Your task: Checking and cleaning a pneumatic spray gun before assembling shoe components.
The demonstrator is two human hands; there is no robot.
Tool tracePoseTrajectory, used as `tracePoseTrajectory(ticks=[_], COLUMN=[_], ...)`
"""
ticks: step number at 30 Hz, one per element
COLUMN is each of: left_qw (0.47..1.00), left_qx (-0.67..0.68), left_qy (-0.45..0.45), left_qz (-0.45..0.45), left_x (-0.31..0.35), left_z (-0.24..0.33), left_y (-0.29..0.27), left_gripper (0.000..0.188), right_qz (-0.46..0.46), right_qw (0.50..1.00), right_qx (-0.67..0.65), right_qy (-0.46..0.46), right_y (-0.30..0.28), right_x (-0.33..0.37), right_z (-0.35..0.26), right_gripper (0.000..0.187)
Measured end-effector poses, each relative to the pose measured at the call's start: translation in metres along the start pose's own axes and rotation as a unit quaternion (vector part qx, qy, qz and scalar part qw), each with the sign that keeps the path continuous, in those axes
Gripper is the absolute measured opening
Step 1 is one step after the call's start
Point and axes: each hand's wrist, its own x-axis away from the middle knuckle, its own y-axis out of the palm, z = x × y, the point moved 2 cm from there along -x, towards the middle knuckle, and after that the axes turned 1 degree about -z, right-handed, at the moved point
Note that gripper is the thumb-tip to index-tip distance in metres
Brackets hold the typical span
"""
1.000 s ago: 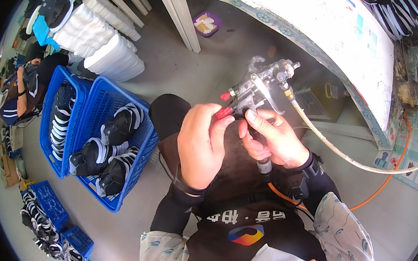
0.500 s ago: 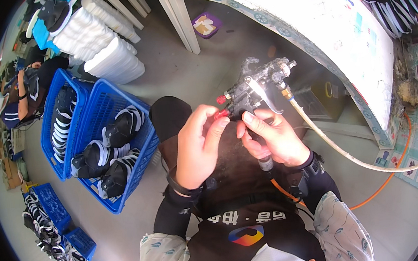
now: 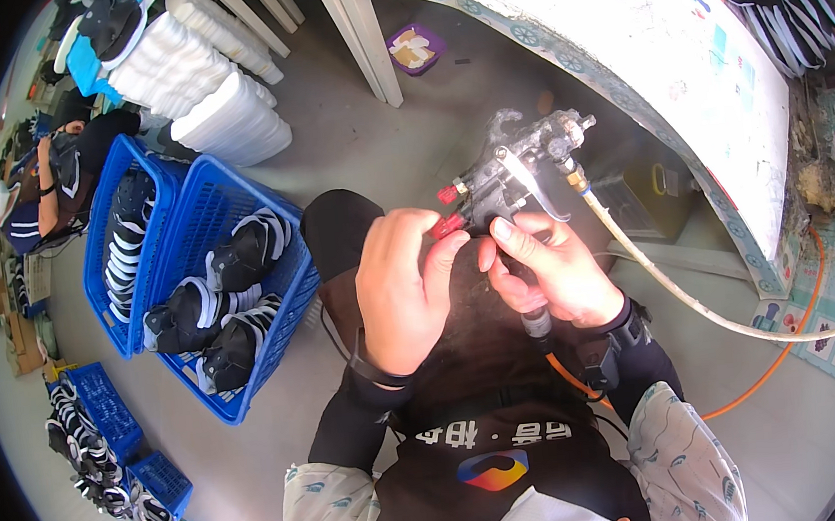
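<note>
The spray gun point(image 3: 520, 175) is held at chest height over the person's lap, in front of the white tabletop point(image 3: 618, 50) edge. Its metal body is dull and paint-stained, nozzle end pointing up and to the right, trigger lever hanging down on the right side.

The right hand point(image 3: 549, 273) is closed round the gun's grip from below, palm facing left, thumb raised along the rear of the body. Its wrist is bent back slightly, and a dark wristband sits at the cuff.

The left hand point(image 3: 403, 297) is raised beside it, back of the hand toward the camera. Thumb and forefinger are pinched on the lower red knob point(image 3: 446, 226) at the rear of the gun; the other fingers are curled in. A second red knob point(image 3: 448, 194) stands just above, untouched. The two hands nearly meet at the fingertips.

A pale hose point(image 3: 704, 308) runs from the fitting under the gun's front, down and off to the right. An orange hose point(image 3: 778, 351) lies on the floor beyond it.

To the left, two blue plastic crates point(image 3: 188, 282) stand on the floor, touching side by side, both holding black-and-white shoe parts point(image 3: 236, 258). Stacked white foam pieces point(image 3: 210, 90) lie behind them. Another person point(image 3: 48, 185) in dark clothing sits at far left, well apart.
</note>
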Motion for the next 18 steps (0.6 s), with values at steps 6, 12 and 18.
tracePoseTrajectory(ticks=[6,12,18], left_qw=[0.923,0.938,0.980], left_qx=[0.285,0.261,0.151], left_qy=[-0.203,-0.190,-0.112], left_qz=[-0.158,-0.128,-0.070], left_x=[0.009,0.008,0.010], left_z=[-0.019,-0.016,-0.019], left_y=[0.000,0.004,0.007], left_gripper=[0.035,0.022,0.019], right_qz=[0.006,-0.007,-0.007], right_qw=[1.000,1.000,1.000], right_qx=[-0.001,-0.010,-0.008], right_qy=[0.003,0.004,0.000], right_y=[-0.001,-0.002,-0.004], right_x=[0.000,-0.002,-0.002], right_z=[0.000,0.002,0.000], right_gripper=[0.036,0.035,0.035])
